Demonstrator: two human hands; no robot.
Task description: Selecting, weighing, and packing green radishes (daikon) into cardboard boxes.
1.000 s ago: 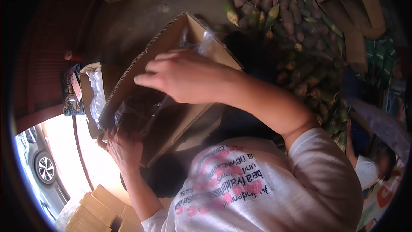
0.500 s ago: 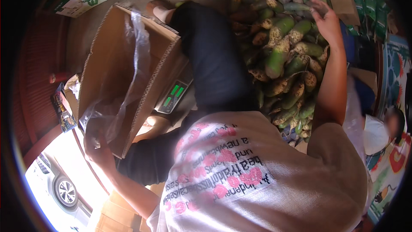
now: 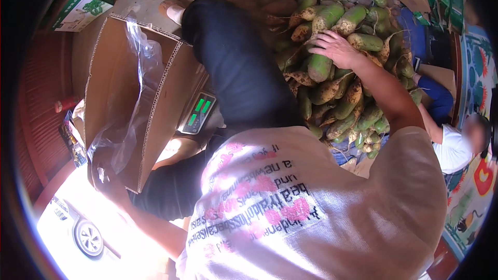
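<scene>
Right hand [image 3: 337, 51] splayed loosely over radish [image 3: 319, 68], heap [image 3: 343, 110] around; left hand [image 3: 111, 184] at box [image 3: 110, 75] corner, grip too dim to tell, film [image 3: 149, 67] beyond

From where I'm steering, the air straight above the green radish pile [image 3: 345, 106] is wide open, but below my right fingers [image 3: 320, 45] it's packed tight with roots. Going sideways to the cardboard box [image 3: 106, 75], a dark-trousered leg [image 3: 228, 57] is smack in between. Box mouth's open, though the clear plastic liner [image 3: 141, 62] droops across it. Digital scale [image 3: 197, 116] crowds the narrow box-to-leg gap.
</scene>
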